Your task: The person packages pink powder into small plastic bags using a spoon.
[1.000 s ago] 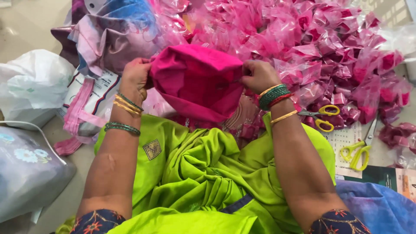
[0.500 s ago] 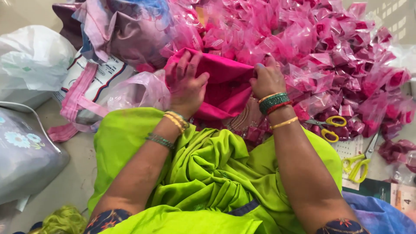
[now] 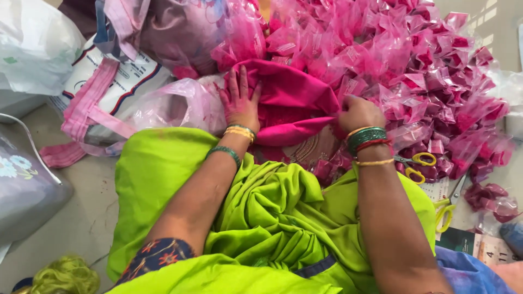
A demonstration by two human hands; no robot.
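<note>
- Left hand [image 3: 239, 106], fingers flat, presses the pink cloth bag [image 3: 289, 100] at 12 o'clock of the lap
- Right hand [image 3: 357, 113] pinches its edge; a slip could topple the packet heap [image 3: 414, 71]

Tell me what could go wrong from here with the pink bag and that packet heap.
The left hand lies flat on the pink bag and the right hand pinches its edge against the packet heap; a tug may spill packets. Yellow scissors lie open-handled just beside the right wrist, so a sweep could catch them. Pink powder stains the left hand and could mark the green cloth.
</note>
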